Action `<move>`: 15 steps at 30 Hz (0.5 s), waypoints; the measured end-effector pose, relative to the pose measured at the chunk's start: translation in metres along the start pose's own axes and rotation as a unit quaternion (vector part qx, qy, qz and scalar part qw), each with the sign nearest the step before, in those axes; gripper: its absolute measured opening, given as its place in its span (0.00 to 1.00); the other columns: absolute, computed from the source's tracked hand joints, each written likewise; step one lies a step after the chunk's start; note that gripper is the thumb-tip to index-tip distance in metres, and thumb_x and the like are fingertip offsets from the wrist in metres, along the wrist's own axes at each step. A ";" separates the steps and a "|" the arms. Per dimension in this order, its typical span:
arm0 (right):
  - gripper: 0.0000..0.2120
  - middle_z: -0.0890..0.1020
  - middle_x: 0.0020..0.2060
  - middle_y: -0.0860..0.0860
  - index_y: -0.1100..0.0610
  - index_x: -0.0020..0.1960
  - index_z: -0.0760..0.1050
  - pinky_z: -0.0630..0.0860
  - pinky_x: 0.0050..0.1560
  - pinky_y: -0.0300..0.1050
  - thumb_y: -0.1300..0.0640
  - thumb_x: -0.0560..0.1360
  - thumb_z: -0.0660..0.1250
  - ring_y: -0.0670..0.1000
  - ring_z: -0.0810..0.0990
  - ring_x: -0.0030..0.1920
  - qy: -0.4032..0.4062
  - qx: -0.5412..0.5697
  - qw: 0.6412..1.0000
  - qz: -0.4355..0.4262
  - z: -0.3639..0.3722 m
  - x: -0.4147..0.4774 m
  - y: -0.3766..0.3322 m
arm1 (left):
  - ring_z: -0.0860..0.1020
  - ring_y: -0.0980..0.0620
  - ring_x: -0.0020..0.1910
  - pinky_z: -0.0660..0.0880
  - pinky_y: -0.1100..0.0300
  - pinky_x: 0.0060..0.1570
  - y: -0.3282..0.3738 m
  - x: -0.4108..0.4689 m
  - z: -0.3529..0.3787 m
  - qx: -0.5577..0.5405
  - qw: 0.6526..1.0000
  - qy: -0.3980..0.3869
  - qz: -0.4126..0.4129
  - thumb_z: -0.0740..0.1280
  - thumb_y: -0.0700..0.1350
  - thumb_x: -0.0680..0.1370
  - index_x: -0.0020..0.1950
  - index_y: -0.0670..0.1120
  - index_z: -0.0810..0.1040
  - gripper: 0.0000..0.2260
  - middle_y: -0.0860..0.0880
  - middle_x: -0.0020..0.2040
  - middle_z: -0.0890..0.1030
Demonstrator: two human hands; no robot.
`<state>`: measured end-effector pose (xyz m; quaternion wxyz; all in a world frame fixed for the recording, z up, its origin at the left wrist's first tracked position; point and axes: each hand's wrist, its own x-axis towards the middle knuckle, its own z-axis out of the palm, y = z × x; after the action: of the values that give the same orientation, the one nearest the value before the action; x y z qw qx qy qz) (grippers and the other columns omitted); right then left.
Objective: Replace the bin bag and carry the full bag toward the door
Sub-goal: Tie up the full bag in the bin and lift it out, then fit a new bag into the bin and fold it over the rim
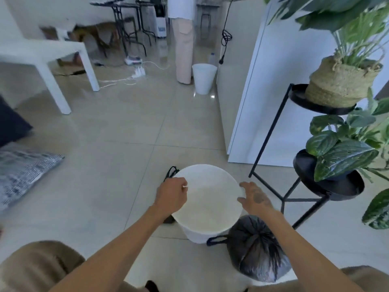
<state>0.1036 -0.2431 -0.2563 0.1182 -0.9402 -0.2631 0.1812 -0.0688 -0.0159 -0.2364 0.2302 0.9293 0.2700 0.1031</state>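
Pale tiled floor [117,127]. The white bin [207,207] sits at your 12 o'clock, apparently already relined in white. Your left hand [171,198] pinches its rim; your right hand [253,199] spreads wide, empty. The tied full bag [255,251] waits at 5 o'clock, near for lifting.

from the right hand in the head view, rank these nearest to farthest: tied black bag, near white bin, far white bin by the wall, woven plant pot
1. near white bin: the right hand is at its right rim.
2. tied black bag: on the floor just below the hand, beside the bin.
3. woven plant pot: up on the black stand, to the right.
4. far white bin: across the floor, by the white wall.
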 end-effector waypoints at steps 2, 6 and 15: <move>0.24 0.65 0.74 0.52 0.52 0.75 0.65 0.69 0.69 0.49 0.52 0.80 0.64 0.55 0.71 0.70 0.026 0.006 1.000 -0.012 0.008 0.015 -0.011 | 0.81 0.48 0.43 0.70 0.60 0.37 -0.030 0.009 -0.006 -0.024 0.997 0.034 -0.057 0.64 0.45 0.79 0.46 0.48 0.83 0.07 0.50 0.43 0.84; 0.19 0.63 0.76 0.54 0.52 0.70 0.72 0.67 0.69 0.52 0.55 0.79 0.65 0.58 0.68 0.73 0.054 0.029 0.998 -0.001 0.021 0.042 -0.021 | 0.78 0.51 0.34 0.74 0.58 0.32 -0.080 0.024 0.002 -0.073 0.987 0.065 -0.126 0.64 0.40 0.78 0.37 0.44 0.80 0.10 0.48 0.35 0.83; 0.14 0.78 0.64 0.56 0.60 0.62 0.79 0.74 0.58 0.48 0.64 0.77 0.69 0.58 0.78 0.58 0.125 0.117 0.985 -0.017 0.044 0.090 -0.024 | 0.81 0.47 0.44 0.76 0.58 0.41 -0.168 0.063 0.095 -0.074 0.965 -0.083 -0.237 0.67 0.45 0.79 0.55 0.43 0.83 0.09 0.44 0.50 0.84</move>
<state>0.1469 -0.1696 -0.3137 0.2624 -0.9307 -0.2387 0.0896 -0.0627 0.1095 -0.3965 0.3376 0.8245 0.4539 -0.0124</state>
